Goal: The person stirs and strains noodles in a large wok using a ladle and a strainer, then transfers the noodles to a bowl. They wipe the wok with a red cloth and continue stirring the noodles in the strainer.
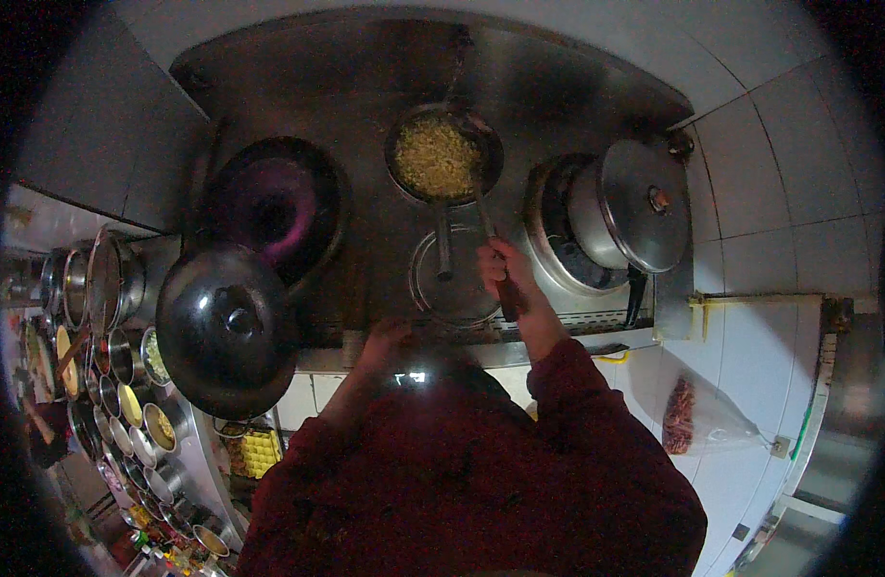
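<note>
My right hand point(502, 267) grips the brown handle of a long metal cooking utensil point(483, 209), a ladle or a spatula. Its head reaches into a round pan point(392, 162) at the back middle of the stove. Finely chopped yellow-green food point(435, 155) lies in that pan. The pan's straight handle point(445, 252) points towards me, over a round ring or lid point(414, 278) on the stove top. Down at the stove's front edge is my left hand point(388, 339), dim and blurred; whether it holds anything is unclear.
Left stand a dark wok point(327, 180) and a large dark domed lid point(222, 339). A lidded metal pot point(590, 209) sits right. Several metal containers point(157, 425) line the left counter. A plastic bag point(724, 415) of reddish dried food hangs at right.
</note>
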Motion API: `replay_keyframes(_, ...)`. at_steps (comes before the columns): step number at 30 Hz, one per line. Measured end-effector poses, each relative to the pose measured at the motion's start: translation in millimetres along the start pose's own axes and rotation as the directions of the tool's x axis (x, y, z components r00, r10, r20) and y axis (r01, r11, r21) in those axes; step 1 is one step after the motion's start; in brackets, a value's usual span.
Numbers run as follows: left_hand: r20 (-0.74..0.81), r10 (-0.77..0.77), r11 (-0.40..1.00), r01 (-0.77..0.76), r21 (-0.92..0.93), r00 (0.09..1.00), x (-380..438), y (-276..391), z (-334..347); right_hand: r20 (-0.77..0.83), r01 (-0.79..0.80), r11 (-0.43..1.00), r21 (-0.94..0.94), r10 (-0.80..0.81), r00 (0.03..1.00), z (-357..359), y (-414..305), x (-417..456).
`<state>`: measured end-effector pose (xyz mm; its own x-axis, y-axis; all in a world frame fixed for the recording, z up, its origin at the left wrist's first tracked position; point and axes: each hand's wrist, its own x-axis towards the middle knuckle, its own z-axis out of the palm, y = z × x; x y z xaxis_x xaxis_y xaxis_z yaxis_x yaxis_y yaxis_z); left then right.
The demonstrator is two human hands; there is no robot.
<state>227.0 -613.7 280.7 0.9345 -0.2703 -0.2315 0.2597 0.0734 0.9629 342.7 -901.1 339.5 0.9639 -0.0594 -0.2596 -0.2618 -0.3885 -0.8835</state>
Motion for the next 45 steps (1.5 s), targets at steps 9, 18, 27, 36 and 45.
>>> replay_keyframes(9, -0.082, -0.232, 0.940, 0.202, -0.276, 0.969, -8, -46, -9, 0.222, -0.393, 0.850, 0.351, 0.332, 0.917, -25, -54, -5)
replay_keyframes(18, -0.030, -0.160, 0.963, 0.163, 0.215, 0.987, 5, -1, 6, -0.003, -0.041, 0.953, -0.300, 0.041, 0.999, -21, 64, 37)
replay_keyframes(27, 0.010, -0.476, 0.734, 0.403, -0.546, 0.880, 86, 19, 38, 0.045, -0.022, 0.863, -0.505, 0.051, 0.998, -40, 13, 12)
replay_keyframes(36, 0.099, -0.493, 0.677, 0.453, -0.580, 0.864, 156, 37, 70, 0.027, 0.278, 0.894, -0.351, -0.287, 0.958, -30, 37, 31)
replay_keyframes(45, -0.174, -0.437, 0.878, 0.375, -0.298, 0.883, 154, 37, 87, -0.040, 0.016, 0.947, -0.321, -0.030, 0.999, 6, -13, 16)
